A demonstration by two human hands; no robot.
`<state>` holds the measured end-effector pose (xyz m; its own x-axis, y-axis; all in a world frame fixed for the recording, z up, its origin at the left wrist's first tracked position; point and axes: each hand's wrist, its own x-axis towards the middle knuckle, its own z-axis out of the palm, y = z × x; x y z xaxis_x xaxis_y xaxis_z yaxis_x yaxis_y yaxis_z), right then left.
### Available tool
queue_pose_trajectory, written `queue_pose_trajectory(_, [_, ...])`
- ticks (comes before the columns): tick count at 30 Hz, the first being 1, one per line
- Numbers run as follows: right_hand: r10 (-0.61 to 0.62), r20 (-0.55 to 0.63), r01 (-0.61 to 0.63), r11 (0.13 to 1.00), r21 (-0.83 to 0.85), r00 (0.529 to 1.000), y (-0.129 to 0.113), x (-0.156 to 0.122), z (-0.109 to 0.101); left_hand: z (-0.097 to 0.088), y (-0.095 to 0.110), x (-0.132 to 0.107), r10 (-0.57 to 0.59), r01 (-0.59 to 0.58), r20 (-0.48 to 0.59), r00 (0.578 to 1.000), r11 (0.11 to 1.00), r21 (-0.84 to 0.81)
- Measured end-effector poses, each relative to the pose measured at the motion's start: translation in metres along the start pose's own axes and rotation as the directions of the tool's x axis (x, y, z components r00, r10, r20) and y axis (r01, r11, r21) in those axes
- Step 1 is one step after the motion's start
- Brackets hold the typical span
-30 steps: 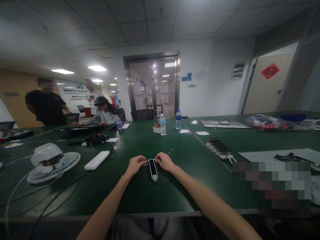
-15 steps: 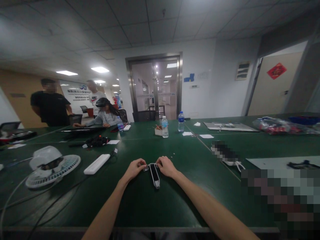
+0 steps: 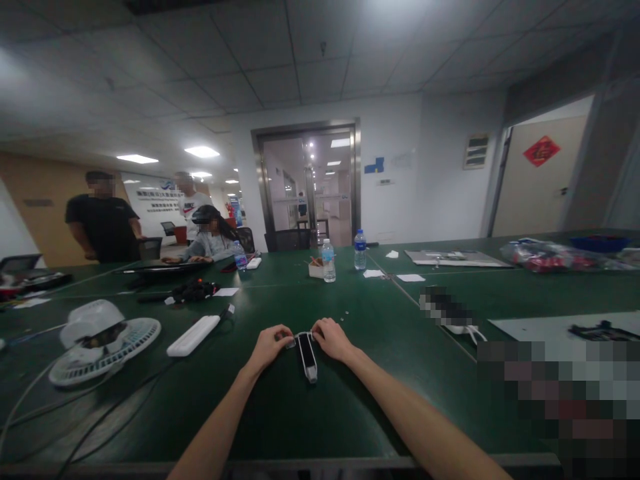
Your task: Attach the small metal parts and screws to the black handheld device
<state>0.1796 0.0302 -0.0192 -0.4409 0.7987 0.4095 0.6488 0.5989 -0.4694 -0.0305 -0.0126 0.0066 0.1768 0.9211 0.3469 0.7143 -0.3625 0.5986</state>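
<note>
A narrow black device with a silver frame (image 3: 307, 354) lies lengthwise on the green table (image 3: 280, 400) straight ahead of me. My left hand (image 3: 271, 345) is curled at the device's far left corner, fingertips pinched on a small silvery part there. My right hand (image 3: 332, 338) is curled at the far right corner, fingers closed against the frame. Both forearms reach in from the bottom edge.
A white desk fan (image 3: 103, 337) lies face up at the left with cables trailing. A white power strip (image 3: 193, 335) lies beside it. Two water bottles (image 3: 329, 261) and a small box stand farther back. Three people are at the far left. Papers and bags lie on the right.
My hands and the device keep their places relative to each other. The camera has tilted slightly, shifting the scene a little in the picture.
</note>
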Motion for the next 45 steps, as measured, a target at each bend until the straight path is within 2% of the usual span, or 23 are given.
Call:
queue_pose_trajectory(7, [-0.015,0.048,0.014,1.0,0.027,0.999,0.003,0.003,-0.001,-0.001,0.007,0.0,-0.026,0.028,0.034,0.999,0.998,-0.053])
queue_pose_trajectory(12, [-0.072,0.069,0.067,0.995,0.078,0.995,0.011,0.007,-0.004,-0.002,0.005,0.002,-0.031,0.033,0.049,0.998,0.999,-0.043])
queue_pose_trajectory(18, [-0.113,0.067,0.105,0.989,0.105,0.991,0.016,0.01,-0.006,-0.001,0.001,0.005,0.011,-0.01,0.045,0.999,1.0,-0.019])
queue_pose_trajectory(21, [-0.135,0.017,0.134,0.989,0.06,0.991,0.018,0.01,-0.012,0.0,0.0,0.005,0.023,-0.023,0.037,0.999,1.0,-0.019])
queue_pose_trajectory(23, [-0.09,-0.071,0.087,0.995,-0.044,0.993,0.023,0.009,-0.019,-0.001,0.001,0.003,0.017,-0.017,0.033,0.999,1.0,-0.022])
queue_pose_trajectory(26, [0.081,-0.176,-0.118,0.97,-0.214,0.981,0.04,0.006,-0.031,-0.003,0.004,-0.002,0.009,-0.008,0.032,0.999,1.0,-0.021])
queue_pose_trajectory(28, [0.188,-0.134,-0.218,0.938,-0.268,0.973,0.053,0.003,-0.036,-0.004,0.006,-0.004,0.013,-0.013,0.029,0.999,1.0,-0.015])
queue_pose_trajectory(30, [0.241,-0.078,-0.253,0.926,-0.281,0.967,0.061,0.001,-0.037,-0.004,0.006,-0.005,0.016,-0.016,0.021,1.0,1.0,0.001])
queue_pose_trajectory(34, [0.171,-0.066,-0.181,0.963,-0.201,0.983,0.062,0.004,-0.029,-0.002,0.002,-0.003,0.011,-0.012,0.026,1.0,0.998,0.067])
queue_pose_trajectory(37, [0.044,-0.063,-0.049,0.996,-0.075,0.997,0.049,0.009,-0.02,0.0,-0.003,0.001,0.025,-0.029,0.041,0.999,0.993,0.113])
queue_pose_trajectory(40, [-0.071,-0.008,0.071,0.996,0.056,0.997,0.032,0.011,-0.011,0.001,-0.006,0.004,0.035,-0.042,0.058,0.998,0.991,0.126])
queue_pose_trajectory(45, [-0.136,0.015,0.132,0.979,0.158,0.991,0.019,0.011,-0.004,0.001,-0.007,0.008,0.03,-0.039,0.083,0.996,0.992,0.121])
